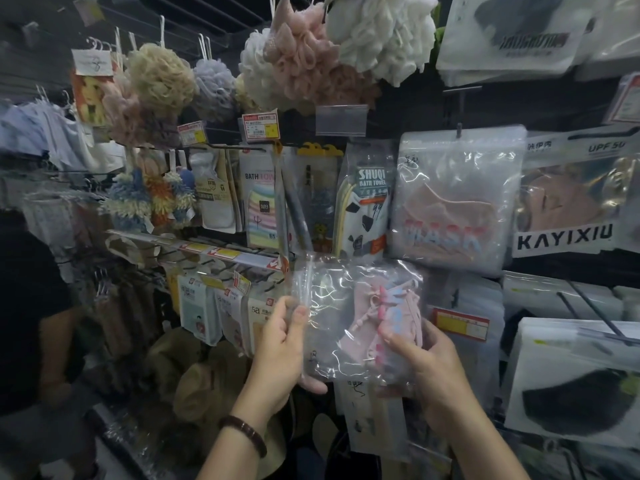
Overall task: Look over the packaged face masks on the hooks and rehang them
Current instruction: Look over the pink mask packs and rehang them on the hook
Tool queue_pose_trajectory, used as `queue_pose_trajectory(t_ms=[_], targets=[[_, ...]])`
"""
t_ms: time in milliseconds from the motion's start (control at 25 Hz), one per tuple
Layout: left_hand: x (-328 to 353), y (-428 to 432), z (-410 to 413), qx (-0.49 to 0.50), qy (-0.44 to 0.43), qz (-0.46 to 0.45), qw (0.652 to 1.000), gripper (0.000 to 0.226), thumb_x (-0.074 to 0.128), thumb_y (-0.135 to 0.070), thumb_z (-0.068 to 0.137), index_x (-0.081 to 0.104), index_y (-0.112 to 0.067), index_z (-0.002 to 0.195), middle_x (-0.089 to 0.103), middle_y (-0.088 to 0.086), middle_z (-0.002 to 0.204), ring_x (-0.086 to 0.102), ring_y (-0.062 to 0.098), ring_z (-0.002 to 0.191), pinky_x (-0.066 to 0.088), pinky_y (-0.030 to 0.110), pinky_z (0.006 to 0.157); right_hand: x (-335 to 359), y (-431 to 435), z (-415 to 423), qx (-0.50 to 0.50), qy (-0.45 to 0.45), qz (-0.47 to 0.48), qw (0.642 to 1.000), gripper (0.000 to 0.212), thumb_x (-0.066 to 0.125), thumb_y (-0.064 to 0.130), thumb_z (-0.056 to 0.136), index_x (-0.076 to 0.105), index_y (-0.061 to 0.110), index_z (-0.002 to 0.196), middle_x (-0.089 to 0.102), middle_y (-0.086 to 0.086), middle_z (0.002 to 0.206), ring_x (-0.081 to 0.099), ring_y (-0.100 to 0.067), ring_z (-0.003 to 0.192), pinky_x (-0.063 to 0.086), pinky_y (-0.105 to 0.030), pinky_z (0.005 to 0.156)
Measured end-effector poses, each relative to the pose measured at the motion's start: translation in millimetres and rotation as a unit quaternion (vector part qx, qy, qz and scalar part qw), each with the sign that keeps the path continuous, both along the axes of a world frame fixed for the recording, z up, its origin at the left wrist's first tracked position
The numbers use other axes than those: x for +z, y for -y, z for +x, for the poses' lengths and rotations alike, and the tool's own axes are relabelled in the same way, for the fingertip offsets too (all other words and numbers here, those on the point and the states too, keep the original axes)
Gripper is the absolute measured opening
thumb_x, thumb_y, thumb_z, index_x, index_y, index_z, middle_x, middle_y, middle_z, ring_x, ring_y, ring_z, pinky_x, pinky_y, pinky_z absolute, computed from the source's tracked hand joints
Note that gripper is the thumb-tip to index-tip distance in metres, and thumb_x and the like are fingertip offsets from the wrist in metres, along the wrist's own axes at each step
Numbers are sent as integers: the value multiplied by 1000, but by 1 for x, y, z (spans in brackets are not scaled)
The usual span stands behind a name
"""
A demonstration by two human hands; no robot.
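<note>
I hold a clear plastic packet with a pink face mask in front of the display, turned sideways. My left hand grips its left edge, thumb on the front and fingers behind. My right hand holds the right side, thumb pressed on the pink mask. A matching pink packet printed MASK hangs on a hook just above. To its right hangs a KAYIXIU mask pack. A black mask pack hangs at the lower right.
Bath towel packs and mesh bath sponges hang to the left and above. A bare hook with a yellow price tag juts out behind the held packet. A person in dark clothes stands at the far left.
</note>
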State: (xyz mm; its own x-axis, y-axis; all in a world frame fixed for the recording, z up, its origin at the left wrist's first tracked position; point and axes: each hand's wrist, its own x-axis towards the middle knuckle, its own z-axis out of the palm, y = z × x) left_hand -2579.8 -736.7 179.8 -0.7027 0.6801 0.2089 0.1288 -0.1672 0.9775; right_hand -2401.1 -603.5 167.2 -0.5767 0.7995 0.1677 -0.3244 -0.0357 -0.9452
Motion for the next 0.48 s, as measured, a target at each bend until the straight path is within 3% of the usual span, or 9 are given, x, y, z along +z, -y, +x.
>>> queue_pose_trajectory(t_ms=[120,160,240,360,480], targets=[[-3,-1,2,3,-3,8,1000,35,49,-53,105,63,-25,122,66,9,84,61,29,46,48,28,34,5,1,3,6,-8,18,1000,33,85,12,88,76,15,119,82,-13,108,81,-45,91,65,-49,51],[-3,-2,3,1,9,19,1000,41,50,-54,102,63,-21,124,66,12,78,59,28,45,48,28,35,8,2,5,0,-11,26,1000,30,86,11,86,78,10,114,82,-17,104,81,-44,87,66,-49,51],[-3,-5,4,0,20,36,999,42,50,-52,101,67,-21,122,77,10,86,67,26,59,52,32,43,11,1,6,-8,-5,45,999,23,86,9,85,80,7,107,82,-20,100,81,-42,85,67,-49,54],[-4,-11,5,33,-16,44,998,26,46,-44,110,68,-29,106,79,6,96,73,29,76,58,42,58,11,1,8,-27,-4,72,997,25,84,8,89,79,12,113,82,-17,102,82,-37,89,66,-49,57],[-1,-15,9,78,-52,25,995,23,42,-36,115,60,-36,101,73,4,89,69,27,68,58,40,50,9,3,7,-56,-18,92,994,29,84,10,90,76,18,117,82,-13,102,82,-36,88,65,-53,53]])
